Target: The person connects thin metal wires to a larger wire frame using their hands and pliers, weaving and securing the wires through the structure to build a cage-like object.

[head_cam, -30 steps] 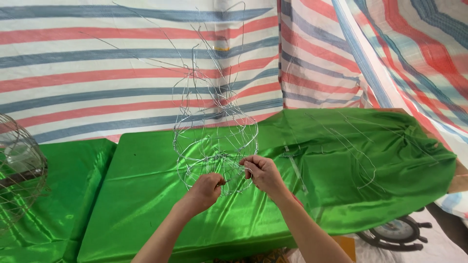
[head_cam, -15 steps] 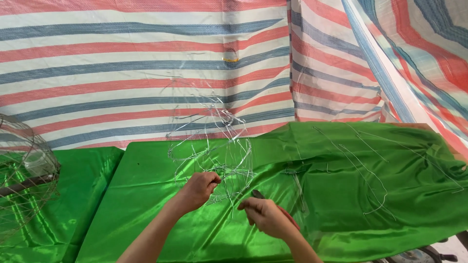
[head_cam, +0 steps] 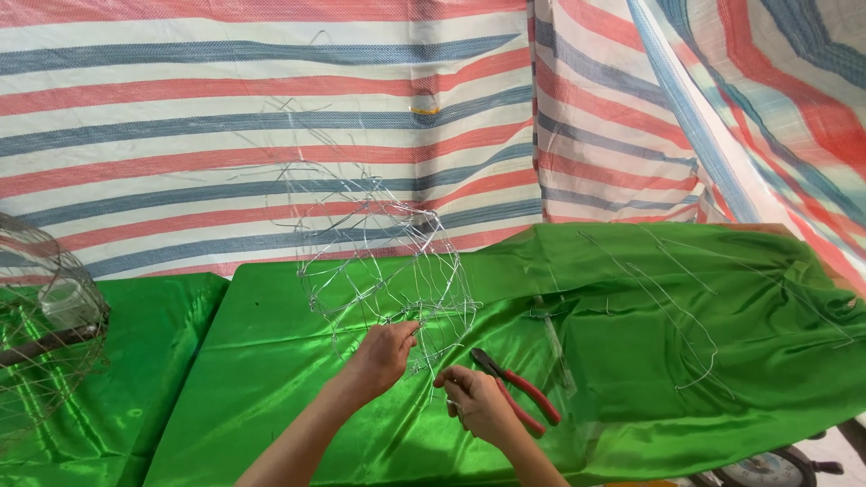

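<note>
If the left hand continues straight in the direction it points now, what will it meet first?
The left hand points up and right, into the wire frame it already grips at the lower edge. It would probably press further into those wires; depth beyond them is unclear.

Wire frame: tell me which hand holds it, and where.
The left hand grips the wire frame at its lower edge; the right hand holds red-handled pliers.
</note>
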